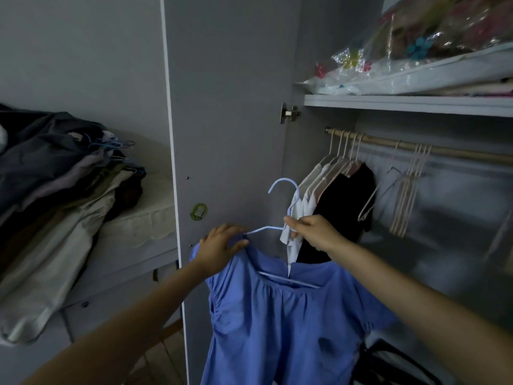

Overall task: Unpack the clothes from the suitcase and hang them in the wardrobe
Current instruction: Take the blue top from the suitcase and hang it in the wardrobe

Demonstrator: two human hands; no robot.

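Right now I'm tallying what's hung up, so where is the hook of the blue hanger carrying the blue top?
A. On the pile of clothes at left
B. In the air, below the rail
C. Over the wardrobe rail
B: the blue hanger hooks on nothing, below the rail, pinched by the right hand, with the left hand on the blue top.

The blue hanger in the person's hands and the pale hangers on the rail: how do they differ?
The blue hanger is off the rail, held below it; the pale hangers hook over the rail. The blue hanger carries a blue top; that bunch of pale hangers is bare. The right hand pinches the blue hanger at its neck and the left hand rests on the top's shoulder; nothing touches the pale ones. Both are thin with curved hooks.
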